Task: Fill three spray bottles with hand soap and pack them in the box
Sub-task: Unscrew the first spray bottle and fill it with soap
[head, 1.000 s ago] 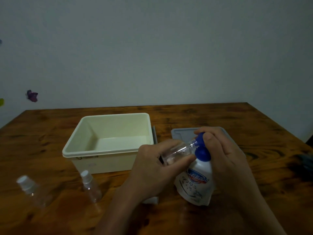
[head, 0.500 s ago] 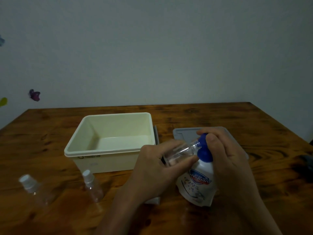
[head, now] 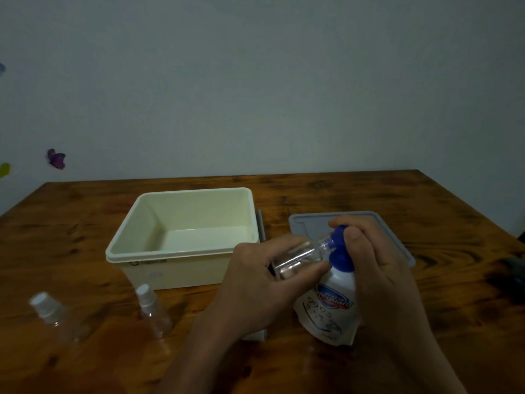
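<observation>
- Clear spray bottle (head: 295, 258), uncapped: gripped on its side by the left hand (head: 255, 282), fingers and thumb curled round the body. Its open neck meets the blue spout (head: 341, 251) of the soap pouch. Fill level cannot be told; the body looks mostly clear.
- Soap pouch (head: 329, 311), white with a blue label: base on the table (head: 369, 194), upper part held by the right hand (head: 377, 268), thumb pressed on the blue top, fingers wrapped behind.
- Second spray bottle (head: 154, 314): capped, standing just in front of the box; looks empty.
- Third spray bottle (head: 55, 317): capped, at the left edge, well apart from the hands; looks empty.
- Box (head: 181, 237), cream plastic: open, left of the hands, nothing visible inside.
- Grey lid (head: 309, 223): flat on the table behind the hands, off the box.
- Status, as judged: filling of the first bottle is in hand; none packed. Remaining: finish and cap this bottle, fill the other two, put all three in the box.
</observation>
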The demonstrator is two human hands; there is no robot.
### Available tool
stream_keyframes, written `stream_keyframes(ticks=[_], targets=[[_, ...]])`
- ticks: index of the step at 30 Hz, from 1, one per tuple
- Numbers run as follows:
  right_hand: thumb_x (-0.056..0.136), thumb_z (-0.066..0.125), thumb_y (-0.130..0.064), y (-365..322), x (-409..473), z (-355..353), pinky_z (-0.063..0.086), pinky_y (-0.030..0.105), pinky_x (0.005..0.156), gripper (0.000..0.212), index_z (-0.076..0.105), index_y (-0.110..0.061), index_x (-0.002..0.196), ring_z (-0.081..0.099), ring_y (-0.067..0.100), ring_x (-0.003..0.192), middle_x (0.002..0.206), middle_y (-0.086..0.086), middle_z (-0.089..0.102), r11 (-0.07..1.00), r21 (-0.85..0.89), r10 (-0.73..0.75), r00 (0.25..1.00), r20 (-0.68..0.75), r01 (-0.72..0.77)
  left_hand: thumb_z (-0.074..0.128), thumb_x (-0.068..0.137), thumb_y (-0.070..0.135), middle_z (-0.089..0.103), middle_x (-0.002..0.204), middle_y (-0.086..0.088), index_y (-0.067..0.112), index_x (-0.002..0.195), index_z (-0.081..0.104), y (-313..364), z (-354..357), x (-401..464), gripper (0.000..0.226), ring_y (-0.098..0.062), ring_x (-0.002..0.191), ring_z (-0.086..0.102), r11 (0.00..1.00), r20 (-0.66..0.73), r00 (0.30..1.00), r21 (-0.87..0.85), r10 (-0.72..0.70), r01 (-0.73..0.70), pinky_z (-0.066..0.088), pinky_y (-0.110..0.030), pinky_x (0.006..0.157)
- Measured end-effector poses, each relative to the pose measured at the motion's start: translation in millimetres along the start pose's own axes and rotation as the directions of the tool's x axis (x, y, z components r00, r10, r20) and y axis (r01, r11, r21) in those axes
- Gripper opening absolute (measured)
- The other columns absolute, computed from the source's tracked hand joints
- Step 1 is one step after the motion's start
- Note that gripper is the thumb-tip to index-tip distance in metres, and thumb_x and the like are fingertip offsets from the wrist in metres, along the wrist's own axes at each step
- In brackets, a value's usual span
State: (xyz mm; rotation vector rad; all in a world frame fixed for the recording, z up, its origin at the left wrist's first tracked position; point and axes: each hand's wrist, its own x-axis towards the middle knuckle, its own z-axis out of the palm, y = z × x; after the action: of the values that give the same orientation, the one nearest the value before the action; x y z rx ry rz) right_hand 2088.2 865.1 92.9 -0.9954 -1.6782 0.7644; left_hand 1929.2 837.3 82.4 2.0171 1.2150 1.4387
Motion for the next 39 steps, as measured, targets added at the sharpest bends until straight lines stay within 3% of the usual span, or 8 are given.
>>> stream_keyframes(ticks=[6,10,15,19,24,28,35,39], targets=[[0.083,0.031,-0.050,-1.1,0.8,-1.2,0.053,0.021,0.051,0.025,0.056,-0.051,0.083,0.063,0.007,0.070,0.086,-0.022,0.061,0.999,0.000,0.051,0.998,0.029,-0.052,0.067,0.081,0.042,0.064,0.086,0.036,0.047,0.096,0.060,2.0,-0.3,0.3,0.017,0.006,0.079,0.065,0.999,0.008,0.999,-0.006,-0.033,0.033,0.047,-0.004,0.060],[0.085,0.031,-0.048,-2.4,1.0,-4.1,0.050,0.012,0.054,0.025,0.055,-0.041,0.086,0.062,0.001,0.074,0.089,-0.026,0.059,1.000,-0.021,0.004,1.000,0.031,-0.004,0.065,0.081,0.042,0.062,0.088,0.041,0.049,0.096,0.057,5.0,0.5,1.0,0.018,0.008,0.080,0.064,1.000,0.005,1.000,0.006,-0.017,0.017,0.047,-0.004,0.060],[0.086,0.032,-0.046,1.3,-2.2,-0.1,0.052,0.016,0.051,0.024,0.056,-0.040,0.086,0.064,0.006,0.068,0.088,-0.020,0.062,0.999,-0.003,0.035,0.999,0.021,-0.035,0.069,0.082,0.036,0.069,0.089,0.022,0.045,0.098,0.061,1.1,0.8,-0.3,0.021,0.002,0.077,0.066,1.000,0.004,1.000,0.001,-0.022,0.022,0.048,-0.007,0.059],[0.089,0.033,-0.058,-2.0,-1.9,-4.4,0.053,0.022,0.054,0.021,0.053,-0.055,0.084,0.063,0.004,0.075,0.092,-0.027,0.059,0.998,-0.044,0.035,0.999,0.031,-0.033,0.068,0.082,0.039,0.069,0.097,0.022,0.045,0.099,0.063,1.8,0.5,0.1,0.018,-0.001,0.079,0.068,0.999,0.000,1.000,-0.025,-0.028,0.028,0.051,-0.009,0.060],[0.086,0.033,-0.048,-1.3,1.4,-4.5,0.051,0.017,0.054,0.024,0.056,-0.040,0.086,0.063,0.005,0.073,0.088,-0.024,0.062,1.000,-0.028,-0.007,1.000,0.016,0.007,0.067,0.083,0.037,0.068,0.093,0.026,0.047,0.097,0.061,3.8,0.5,0.9,0.019,0.002,0.079,0.066,1.000,-0.003,1.000,-0.012,-0.004,0.004,0.049,-0.007,0.060],[0.086,0.033,-0.049,4.7,-1.9,-0.4,0.053,0.017,0.055,0.023,0.056,-0.049,0.085,0.065,0.005,0.073,0.088,-0.022,0.062,1.000,-0.003,0.023,1.000,0.011,-0.023,0.068,0.082,0.037,0.067,0.090,0.031,0.048,0.097,0.060,1.9,0.4,0.0,0.021,0.004,0.078,0.066,1.000,0.008,1.000,0.000,-0.011,0.011,0.048,-0.005,0.059],[0.090,0.034,-0.053,-4.6,-0.1,-6.1,0.048,0.010,0.052,0.027,0.055,-0.037,0.087,0.062,-0.001,0.073,0.090,-0.026,0.059,1.000,-0.023,0.005,1.000,0.019,-0.005,0.066,0.083,0.041,0.067,0.099,0.020,0.045,0.100,0.062,2.4,2.1,-0.2,0.018,-0.001,0.080,0.067,1.000,-0.011,1.000,-0.009,-0.011,0.011,0.053,-0.012,0.060],[0.091,0.034,-0.049,-0.7,-1.4,-1.2,0.051,0.016,0.054,0.026,0.055,-0.035,0.087,0.063,0.005,0.067,0.088,-0.018,0.062,1.000,-0.013,-0.014,1.000,-0.006,0.014,0.067,0.082,0.041,0.066,0.093,0.033,0.049,0.098,0.060,1.7,1.5,-0.3,0.019,0.003,0.081,0.066,1.000,-0.011,1.000,0.010,-0.013,0.013,0.051,-0.009,0.060]])
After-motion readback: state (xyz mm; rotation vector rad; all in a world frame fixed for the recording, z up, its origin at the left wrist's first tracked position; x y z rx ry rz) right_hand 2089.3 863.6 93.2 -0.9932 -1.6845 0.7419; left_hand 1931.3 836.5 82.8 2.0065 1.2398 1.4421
